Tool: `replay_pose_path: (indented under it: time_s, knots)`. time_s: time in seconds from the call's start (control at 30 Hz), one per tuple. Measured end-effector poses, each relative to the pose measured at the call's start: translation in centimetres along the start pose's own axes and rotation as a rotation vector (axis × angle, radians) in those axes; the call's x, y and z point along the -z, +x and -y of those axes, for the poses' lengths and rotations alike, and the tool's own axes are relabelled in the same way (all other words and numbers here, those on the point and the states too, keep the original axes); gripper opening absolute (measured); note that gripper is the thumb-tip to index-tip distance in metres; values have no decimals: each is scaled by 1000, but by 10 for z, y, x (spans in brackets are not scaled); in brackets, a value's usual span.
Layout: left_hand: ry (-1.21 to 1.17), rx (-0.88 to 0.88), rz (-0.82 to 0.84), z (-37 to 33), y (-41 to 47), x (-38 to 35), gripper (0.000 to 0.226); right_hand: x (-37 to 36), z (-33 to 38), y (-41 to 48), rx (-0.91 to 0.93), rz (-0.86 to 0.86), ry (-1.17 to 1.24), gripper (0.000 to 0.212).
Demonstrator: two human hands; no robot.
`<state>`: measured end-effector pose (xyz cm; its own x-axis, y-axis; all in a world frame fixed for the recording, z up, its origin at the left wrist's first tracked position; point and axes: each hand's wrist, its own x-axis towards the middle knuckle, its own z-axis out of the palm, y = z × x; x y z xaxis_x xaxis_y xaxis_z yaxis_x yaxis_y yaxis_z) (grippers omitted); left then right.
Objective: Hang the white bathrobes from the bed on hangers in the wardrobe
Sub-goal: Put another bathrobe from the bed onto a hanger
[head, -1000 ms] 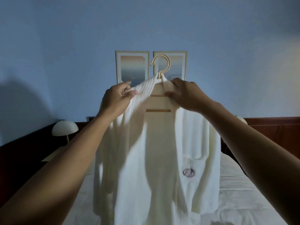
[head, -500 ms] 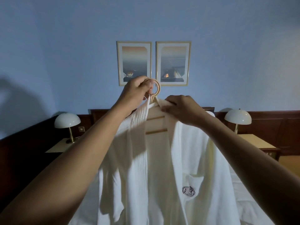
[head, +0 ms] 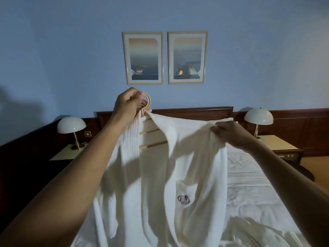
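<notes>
Bathrobe [head: 160, 175] on hanger [head: 147, 102], pinched by both grips.

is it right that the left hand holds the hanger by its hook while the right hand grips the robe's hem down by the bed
Not quite. The left hand does hold the hanger by its hook, but the right hand grips the white bathrobe up at its shoulder, level with the hanger's bars, not at the hem by the bed. The head view shows it.

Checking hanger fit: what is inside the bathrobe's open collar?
Inside the bathrobe collar, two bars of the wooden hanger show; its hook is in the left hand. The hanger's shoulders are covered by fabric, which the right hand grips.
</notes>
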<state>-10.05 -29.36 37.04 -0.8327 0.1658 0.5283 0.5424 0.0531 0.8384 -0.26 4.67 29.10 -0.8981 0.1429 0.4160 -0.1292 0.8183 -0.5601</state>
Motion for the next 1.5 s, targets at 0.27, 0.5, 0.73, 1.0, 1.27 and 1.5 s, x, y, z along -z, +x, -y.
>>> replay_pose_path:
  time_s: [0.27, 0.5, 0.73, 1.0, 1.27, 1.5]
  knots:
    - [118, -75, -101, 9, 1, 26, 23, 1, 8, -4, -174, -273, 508, 52]
    - [-13, -71, 27, -10, 1, 13, 21, -26, -13, -24, -257, -65, 182, 31]
    - [19, -109, 126, -15, -4, -26, 14, -21, 70, -27, 233, -221, 120, 18]
    - [135, -210, 183, -12, -20, -48, 16, -53, 129, 11, 229, -108, 274, 40]
    - [485, -272, -97, 25, -56, -28, 40, -63, 123, 19, 123, -158, 303, 35]
    - [870, -374, -49, 79, -83, -38, 20, -70, 127, 16, 83, -202, 357, 28]
